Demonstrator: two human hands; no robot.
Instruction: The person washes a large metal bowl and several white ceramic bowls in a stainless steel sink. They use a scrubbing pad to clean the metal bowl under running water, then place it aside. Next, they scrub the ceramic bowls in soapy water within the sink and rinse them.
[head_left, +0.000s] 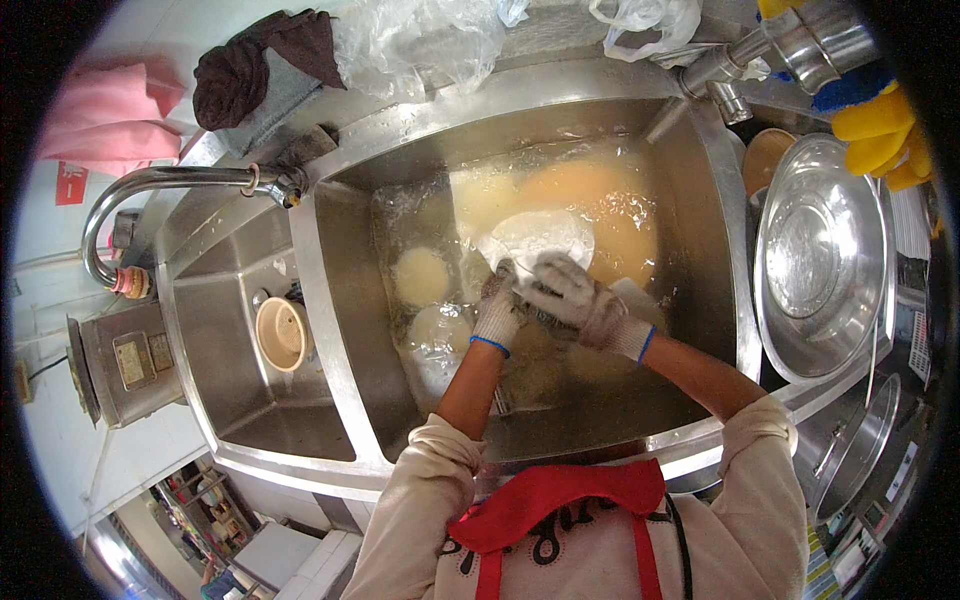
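Both hands wear pale knit gloves with blue cuff edges and are over a sink basin of cloudy water. My left hand grips the near edge of a white, shallow bowl or plate, which is tilted at the surface. Blurred by motion, my right hand is at the dish's near right side, its fingers reaching towards the left hand. Whether it holds anything is unclear. A large orange-tan round vessel lies under the water behind the dish. Round pale dishes and a clear, shiny-looking one are submerged to the left.
A steel divider separates the smaller left basin, which holds a beige strainer basket. A curved faucet arches over there. Right of the sink stands a large steel bowl. Plastic bags and a dark cloth lie along the back.
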